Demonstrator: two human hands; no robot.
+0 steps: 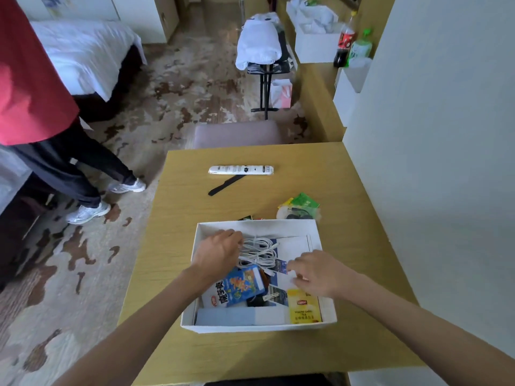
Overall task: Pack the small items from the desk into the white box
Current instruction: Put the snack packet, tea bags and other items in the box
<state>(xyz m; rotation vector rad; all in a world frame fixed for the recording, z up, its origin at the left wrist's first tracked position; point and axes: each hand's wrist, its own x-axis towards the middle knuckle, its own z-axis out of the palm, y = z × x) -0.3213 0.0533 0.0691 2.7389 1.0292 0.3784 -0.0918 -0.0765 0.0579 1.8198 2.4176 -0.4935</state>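
The white box sits on the wooden desk near its front edge. Inside lie a coiled white cable, a blue snack packet, a yellow tea bag packet and papers. My left hand is inside the box at the left, fingers curled on the white cable. My right hand is over the box's right side, pinching a small white card. Outside the box lie a white remote, a black comb, and green and yellow sachets.
A padded stool stands past the desk's far edge. Another person in a red top and dark trousers stands at the left on the patterned carpet. A white wall borders the desk's right side. Bottles stand on a far counter.
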